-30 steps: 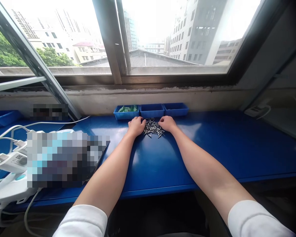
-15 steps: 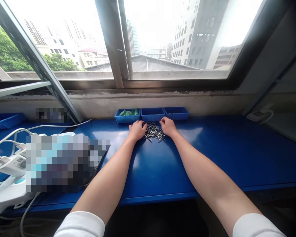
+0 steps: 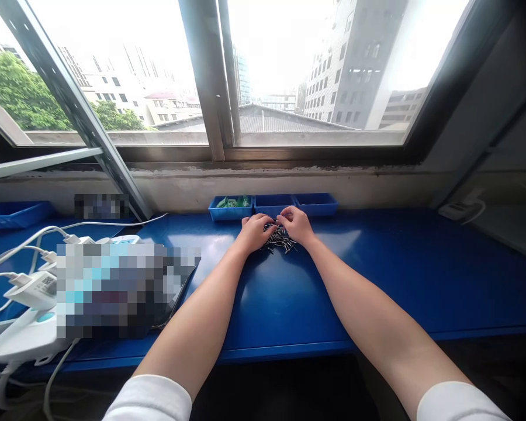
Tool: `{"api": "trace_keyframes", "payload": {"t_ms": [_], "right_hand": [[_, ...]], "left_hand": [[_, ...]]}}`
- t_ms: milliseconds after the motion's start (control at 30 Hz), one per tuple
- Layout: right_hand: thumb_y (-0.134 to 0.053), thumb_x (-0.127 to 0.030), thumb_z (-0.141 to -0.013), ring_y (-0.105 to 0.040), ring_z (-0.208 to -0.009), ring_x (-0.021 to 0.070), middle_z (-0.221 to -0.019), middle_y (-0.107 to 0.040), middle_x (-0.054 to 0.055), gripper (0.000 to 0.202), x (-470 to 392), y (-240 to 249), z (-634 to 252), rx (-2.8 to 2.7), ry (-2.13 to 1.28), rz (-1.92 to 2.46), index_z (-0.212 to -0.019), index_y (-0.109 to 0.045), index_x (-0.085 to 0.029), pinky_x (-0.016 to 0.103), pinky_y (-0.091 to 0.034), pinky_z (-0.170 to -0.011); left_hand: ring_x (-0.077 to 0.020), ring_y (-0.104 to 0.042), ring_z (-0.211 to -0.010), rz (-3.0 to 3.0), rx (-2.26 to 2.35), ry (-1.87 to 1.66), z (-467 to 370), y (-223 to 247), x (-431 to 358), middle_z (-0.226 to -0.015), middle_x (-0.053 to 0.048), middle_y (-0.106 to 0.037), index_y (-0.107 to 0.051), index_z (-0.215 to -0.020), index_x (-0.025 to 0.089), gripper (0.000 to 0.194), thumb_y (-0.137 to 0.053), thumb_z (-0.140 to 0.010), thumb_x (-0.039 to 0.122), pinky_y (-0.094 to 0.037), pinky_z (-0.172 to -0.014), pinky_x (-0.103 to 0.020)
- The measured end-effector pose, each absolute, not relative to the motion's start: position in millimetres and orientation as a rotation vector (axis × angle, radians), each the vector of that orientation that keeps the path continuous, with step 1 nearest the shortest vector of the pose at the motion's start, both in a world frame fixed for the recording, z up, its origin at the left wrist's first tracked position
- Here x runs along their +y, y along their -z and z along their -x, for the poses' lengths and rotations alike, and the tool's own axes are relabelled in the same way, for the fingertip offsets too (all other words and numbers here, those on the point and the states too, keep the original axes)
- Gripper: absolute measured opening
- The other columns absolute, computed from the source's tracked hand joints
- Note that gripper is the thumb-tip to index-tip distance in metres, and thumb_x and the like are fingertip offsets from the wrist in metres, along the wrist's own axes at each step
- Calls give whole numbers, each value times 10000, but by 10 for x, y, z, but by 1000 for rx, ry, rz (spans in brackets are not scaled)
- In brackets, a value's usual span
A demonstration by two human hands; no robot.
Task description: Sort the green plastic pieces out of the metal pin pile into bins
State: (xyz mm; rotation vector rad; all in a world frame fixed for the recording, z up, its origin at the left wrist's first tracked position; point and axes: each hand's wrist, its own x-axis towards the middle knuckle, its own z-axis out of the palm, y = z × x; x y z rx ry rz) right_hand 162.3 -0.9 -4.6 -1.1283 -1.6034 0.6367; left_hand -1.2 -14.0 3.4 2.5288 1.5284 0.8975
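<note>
A loose pile of slim, dark and silver metal pins (image 3: 283, 241) lies on the blue tabletop (image 3: 280, 304). Over the left part of this pile is my left hand (image 3: 253, 233), fingers curled and thumb pointing in toward the pins. My right hand (image 3: 298, 227) is at the pile's right back edge, its thumb and fingertips pinched together. The fingertips of both hands come close to each other above the pins. Whatever is between them is too small to make out.
Behind the hands stand three blue bins: the left bin (image 3: 213, 211) holds green-and-clear plastic packets, beside a middle bin (image 3: 272, 209) and a right bin (image 3: 328, 207). Left are a white power strip (image 3: 21, 342) with cables and a blurred-out object (image 3: 109, 292). A metal shelf post (image 3: 70, 99) slants upward.
My hands have come closer together over the pile, the right fingers moving left into a pinch. The view has shifted slightly, so the scene sits a little further right.
</note>
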Motion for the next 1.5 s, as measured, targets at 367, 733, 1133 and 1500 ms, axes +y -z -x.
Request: {"api": "trace_keyframes", "payload": {"t_ms": [367,733,1133,1500], "right_hand": [[-625,-336,-702,-604,-599,143,-667,-660,-1,164,58,74,-1636,-1543,-728,1091,-782,-614,-194,268,-501,-608],[-566,-218,-689,-660,-843,176,-857,-714,30,230,75,30,-1799,-1437,-576,1232,-866,-706,-174,276,-511,-825],[-541,-230,-704,-351,-1219,325,-1052,-596,164,707,161,17,-2029,-1337,-249,1719,-1386,-393,-112,469,-344,-985],[-561,-269,-684,-344,-1172,342,-1492,-242,87,744,184,65,-2023,-1435,-259,1770,-1397,-351,-214,480,-363,-934]], "left_hand": [[-197,-554,-1024,-2500,1658,-850,-3,-36,-114,-1074,-47,-640,-592,-904,214,164,-442,-885,279,-286,-934,-363],[-243,-488,-1158,-2351,1888,-976,42,-32,-73,-1221,-85,-579,-542,-1142,221,318,-412,-883,352,-294,-963,-400],[-296,-478,-1177,-2066,2095,-783,175,72,101,-1216,-140,-561,-552,-1145,191,370,-375,-852,329,-327,-984,-473],[-302,-508,-1137,-2165,2027,-653,157,82,81,-1175,-137,-586,-580,-1108,202,378,-352,-875,395,-362,-950,-459]]}}
